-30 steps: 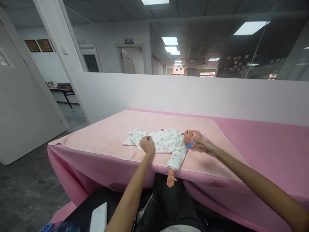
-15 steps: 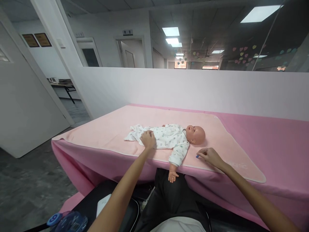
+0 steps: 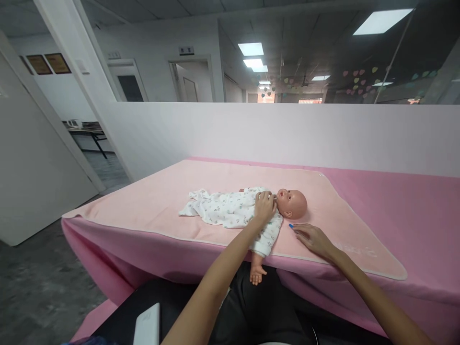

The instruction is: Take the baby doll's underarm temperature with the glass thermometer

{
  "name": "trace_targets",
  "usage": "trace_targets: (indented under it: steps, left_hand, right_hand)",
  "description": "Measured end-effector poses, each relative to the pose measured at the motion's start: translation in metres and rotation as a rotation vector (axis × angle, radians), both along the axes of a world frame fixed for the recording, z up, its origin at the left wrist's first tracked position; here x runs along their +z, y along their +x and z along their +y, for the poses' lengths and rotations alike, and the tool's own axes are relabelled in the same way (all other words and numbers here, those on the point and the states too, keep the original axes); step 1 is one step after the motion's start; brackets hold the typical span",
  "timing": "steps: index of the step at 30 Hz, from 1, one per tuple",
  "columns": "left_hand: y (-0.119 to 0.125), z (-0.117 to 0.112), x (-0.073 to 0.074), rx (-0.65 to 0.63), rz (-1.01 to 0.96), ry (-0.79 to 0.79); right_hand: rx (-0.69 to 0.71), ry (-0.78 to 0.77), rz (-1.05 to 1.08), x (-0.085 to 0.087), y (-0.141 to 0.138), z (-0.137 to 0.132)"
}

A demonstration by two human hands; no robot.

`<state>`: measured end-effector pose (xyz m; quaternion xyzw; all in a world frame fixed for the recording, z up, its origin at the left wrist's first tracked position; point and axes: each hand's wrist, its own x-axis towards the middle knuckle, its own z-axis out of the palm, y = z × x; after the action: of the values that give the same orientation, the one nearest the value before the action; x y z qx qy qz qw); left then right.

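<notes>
A baby doll (image 3: pixel 293 204) lies on its back in a white printed gown (image 3: pixel 223 207), its head to the right. My left hand (image 3: pixel 265 208) is at the doll's chest just below the chin, its fingers curled on the gown's collar; the fingertips are partly hidden. One doll arm hangs over the near table edge, its bare hand (image 3: pixel 257 274) above my lap. Beside the doll's head, low over the mat, my right hand (image 3: pixel 314 239) holds a small blue object (image 3: pixel 291 225) at its fingertips; its kind is too small to tell.
The doll rests on a pale pink mat (image 3: pixel 143 206) spread over a pink tablecloth (image 3: pixel 424 225). Behind stands a white half wall (image 3: pixel 280 134) with glass above. A white flat box-like item (image 3: pixel 147 326) lies on a black seat at lower left. A door (image 3: pixel 36 158) stands at the left.
My left hand has moved right, from the lower part of the gown up to the collar. My right hand stays near the doll's head with the blue object, its fingers now straighter.
</notes>
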<state>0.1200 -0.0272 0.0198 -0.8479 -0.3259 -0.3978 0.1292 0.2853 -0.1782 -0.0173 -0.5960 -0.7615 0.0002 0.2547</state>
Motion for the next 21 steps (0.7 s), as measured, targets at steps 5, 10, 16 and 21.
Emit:
trace_targets:
  steps: [5,10,16,21]
  left_hand:
    - [-0.009,0.0,-0.015,-0.09,0.043,0.069]
    - [-0.02,-0.004,-0.02,-0.029,-0.111,-0.01]
    - [-0.022,-0.006,-0.022,0.045,-0.148,-0.039]
    - [-0.021,-0.01,-0.019,0.055,-0.136,-0.048]
  right_hand:
    - [0.045,-0.012,-0.084,-0.005,0.005,-0.007]
    - [0.075,-0.004,-0.111,-0.004,0.004,-0.007]
    - [0.092,-0.05,-0.137,0.005,0.002,-0.003]
    - [0.123,0.029,-0.226,0.015,-0.007,0.015]
